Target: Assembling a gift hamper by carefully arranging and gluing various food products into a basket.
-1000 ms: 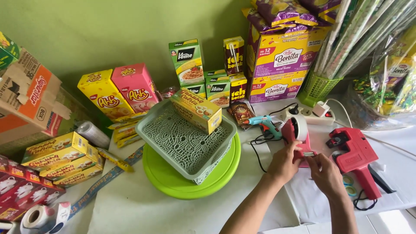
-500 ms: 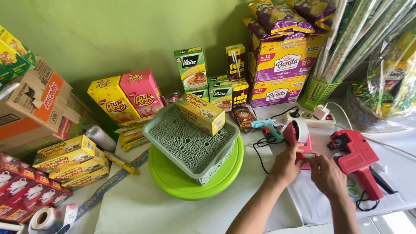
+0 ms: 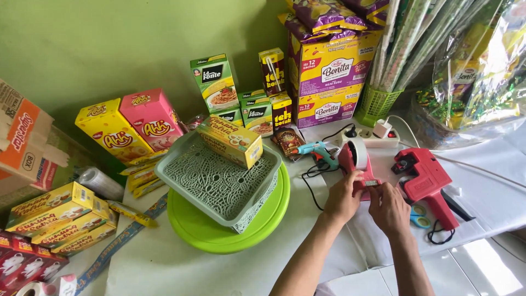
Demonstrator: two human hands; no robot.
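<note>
**2 hands working a red label dispenser on the white table**

The left hand [image 3: 342,196] is gripping the red label dispenser [image 3: 355,164] from its left side, fingers closed around the body. The right hand [image 3: 388,207] is pinching the dispenser's front end, thumb and fingers pressed together on a small strip there. The dispenser is sitting on the white tablecloth [image 3: 493,197], right of centre.

At 3 o'clock from it, just beside the right hand, a red price-label gun [image 3: 427,181] is lying on its side. At 11 o'clock, a blue glue gun [image 3: 318,149] is resting near a white power strip [image 3: 378,137]. At 9 o'clock, a grey-green lattice tray [image 3: 216,183] is sitting on a lime-green round tray [image 3: 219,235], carrying 1 yellow box [image 3: 230,141] on its far rim.
</note>
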